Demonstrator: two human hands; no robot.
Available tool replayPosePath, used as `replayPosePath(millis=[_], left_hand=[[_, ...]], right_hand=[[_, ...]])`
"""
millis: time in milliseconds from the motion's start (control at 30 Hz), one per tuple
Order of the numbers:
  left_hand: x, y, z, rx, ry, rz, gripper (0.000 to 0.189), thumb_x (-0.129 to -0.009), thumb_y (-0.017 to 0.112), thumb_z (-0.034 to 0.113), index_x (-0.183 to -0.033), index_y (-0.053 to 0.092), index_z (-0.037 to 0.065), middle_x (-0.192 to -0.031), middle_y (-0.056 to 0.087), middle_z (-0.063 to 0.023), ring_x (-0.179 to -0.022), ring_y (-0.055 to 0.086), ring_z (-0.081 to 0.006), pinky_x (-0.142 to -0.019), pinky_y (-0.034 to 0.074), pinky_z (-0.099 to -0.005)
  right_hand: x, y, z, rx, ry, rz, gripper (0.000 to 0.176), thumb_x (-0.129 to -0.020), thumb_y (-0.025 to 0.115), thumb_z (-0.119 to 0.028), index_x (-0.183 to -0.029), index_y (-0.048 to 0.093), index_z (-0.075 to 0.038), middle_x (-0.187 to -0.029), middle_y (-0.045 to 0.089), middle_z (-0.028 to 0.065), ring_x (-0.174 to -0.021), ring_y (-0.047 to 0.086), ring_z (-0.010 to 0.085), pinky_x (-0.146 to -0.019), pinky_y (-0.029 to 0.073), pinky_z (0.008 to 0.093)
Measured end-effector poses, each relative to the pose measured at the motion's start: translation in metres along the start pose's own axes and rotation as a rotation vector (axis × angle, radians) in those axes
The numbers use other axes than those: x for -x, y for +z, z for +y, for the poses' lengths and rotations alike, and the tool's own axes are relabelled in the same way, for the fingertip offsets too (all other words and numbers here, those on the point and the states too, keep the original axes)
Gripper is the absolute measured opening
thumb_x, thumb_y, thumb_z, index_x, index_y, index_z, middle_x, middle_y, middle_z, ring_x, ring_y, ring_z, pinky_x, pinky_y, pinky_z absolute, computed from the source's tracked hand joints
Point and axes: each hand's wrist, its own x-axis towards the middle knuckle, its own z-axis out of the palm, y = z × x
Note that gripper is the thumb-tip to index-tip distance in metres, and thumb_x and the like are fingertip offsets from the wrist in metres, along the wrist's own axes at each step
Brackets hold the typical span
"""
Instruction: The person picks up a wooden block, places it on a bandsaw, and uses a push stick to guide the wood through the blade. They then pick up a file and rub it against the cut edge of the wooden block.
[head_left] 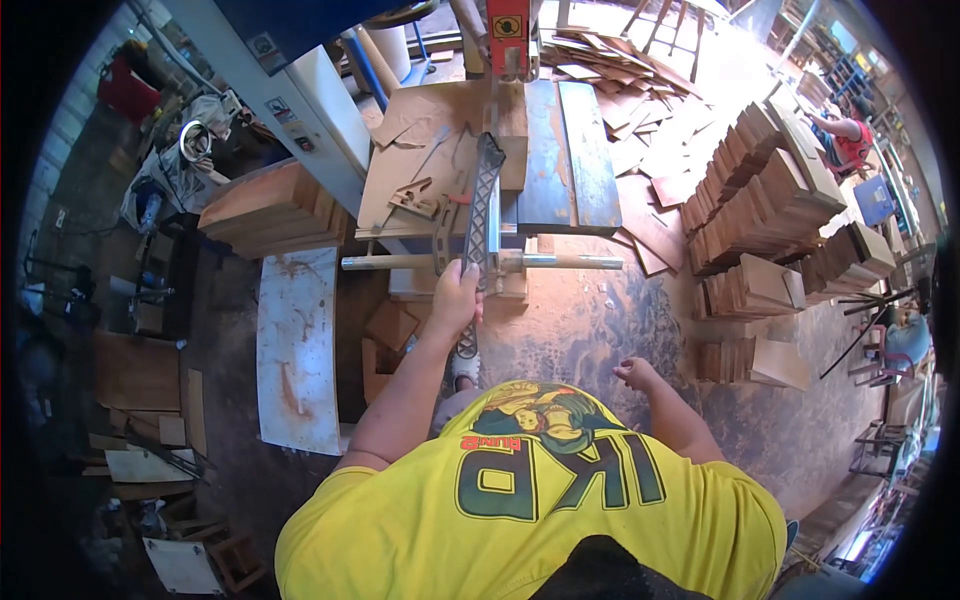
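At the near edge of the bandsaw table point(545, 200), grips the lattice-ribbed bar point(479, 220) in the left hand point(457, 300), long axis pointing away from the torso point(540, 490), with the right hand point(634, 373) loosely curled, well apart.

You stand in a woodworking workshop. A large machine point(335, 115) takes up the top centre of the frame, with a warning sign point(508, 27) on its red part and a dusty metal worktable point(545, 150). Beyond that, thin wood offcuts point(620, 75) lie in a loose heap. You have rows of cut boards point(760, 195) at the upper right, a board stack point(265, 212) at the upper left, and sawdust point(570, 310) across the floor point(600, 340) in mid-frame.
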Motion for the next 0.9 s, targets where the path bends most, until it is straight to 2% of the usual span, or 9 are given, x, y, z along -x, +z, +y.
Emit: replayPosePath(millis=[133,300,900], left_hand=[[-0.003,0.003,0.004,-0.001,0.012,0.006,0.021,-0.101,0.044,0.027,-0.093,0.046,0.009,-0.062,0.048,0.0001,-0.042,0.045,-0.0073,-0.037,0.041,-0.0246],[-0.008,0.004,0.007,-0.014,-0.001,0.011,0.019,-0.102,0.044,0.026,-0.094,0.046,0.009,-0.062,0.048,0.0005,-0.042,0.045,-0.0072,-0.037,0.042,-0.0247],[-0.032,0.0,0.016,-0.026,0.012,-0.018,0.021,-0.101,0.044,0.027,-0.093,0.047,0.009,-0.062,0.047,0.0016,-0.045,0.046,-0.0074,-0.039,0.044,-0.026]], right_hand=[[-0.006,0.003,0.008,-0.016,0.001,-0.008,0.063,-0.086,0.07,-0.046,-0.124,0.06,0.002,-0.108,0.068,0.0225,-0.097,0.068,0.0306,-0.086,0.052,0.0385],[-0.015,0.008,0.013,0.057,-0.11,0.03,0.063,-0.085,0.069,-0.048,-0.123,0.061,0.002,-0.119,0.064,0.023,-0.114,0.06,0.0348,-0.095,0.048,0.04],[-0.018,0.012,0.014,0.008,-0.069,0.019,0.062,-0.084,0.07,-0.049,-0.121,0.062,0.001,-0.119,0.064,0.0228,-0.113,0.061,0.0351,-0.095,0.048,0.0401]])
